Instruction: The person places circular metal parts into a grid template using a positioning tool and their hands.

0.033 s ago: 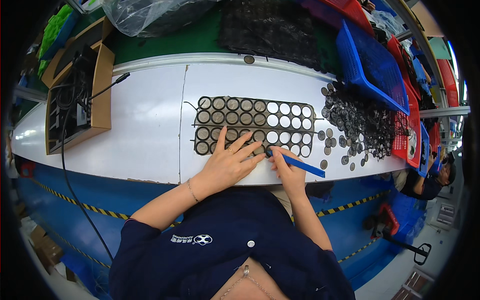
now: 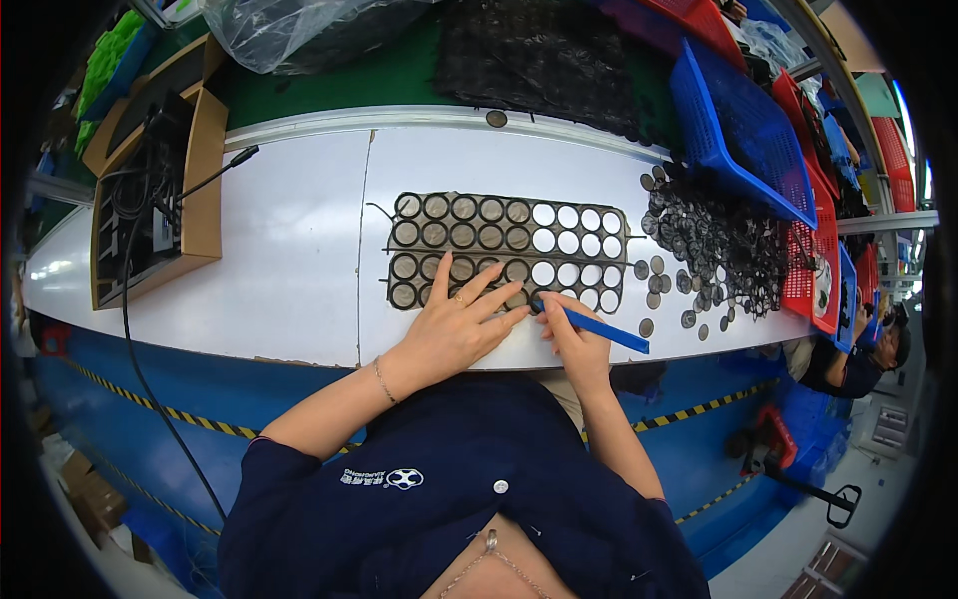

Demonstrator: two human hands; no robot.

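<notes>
A black sheet [image 2: 509, 250] with rows of round openings lies on the white table. Greyish-brown discs [image 2: 464, 207] sit in its left openings, while the white tabletop shows through most of the right ones. My left hand [image 2: 449, 334] rests with fingers spread on the sheet's lower left rows, pressing on it and covering some openings. My right hand [image 2: 576, 341] pinches a slim blue stick-like tool [image 2: 619, 334], held slantwise. The tool's tip is at the sheet's lower edge, beside my left fingertips; its exact contact is too small to tell.
Loose dark discs [image 2: 714, 250] are heaped to the right of the sheet. Behind them stand a blue basket [image 2: 718, 150] and red baskets [image 2: 824, 270]. At left, a cardboard box [image 2: 205, 180] holds black cables. Clear plastic [image 2: 299, 35] lies at the back. Another person [image 2: 858, 364] is at far right.
</notes>
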